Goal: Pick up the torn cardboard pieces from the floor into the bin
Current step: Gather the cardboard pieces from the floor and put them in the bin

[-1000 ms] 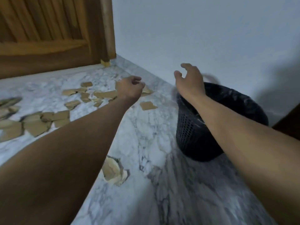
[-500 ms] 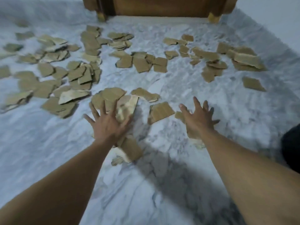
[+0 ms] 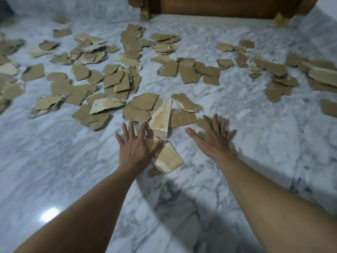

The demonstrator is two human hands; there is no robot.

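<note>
Pale cardboard piece (image 3: 166, 158) touches left hand (image 3: 136, 147) at thumb side; right hand (image 3: 213, 141) farther right of it; both splayed, holding nothing.

Dim, soft light, a glare spot on the floor (image 3: 54, 179), blurred, bowed edges.

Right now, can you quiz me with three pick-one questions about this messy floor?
1. Where is the left grip? A over a pale cardboard piece; B inside a bin; C on the door.
2. What colour is the floor? A green; B white-grey marble; C red.
3. How does the right grip look? A a fist; B round a cup; C fingers spread open.
Answers: 1 A, cardboard shows beside its thumb; 2 B, grey veins on white; 3 C, every finger lies apart.
</note>
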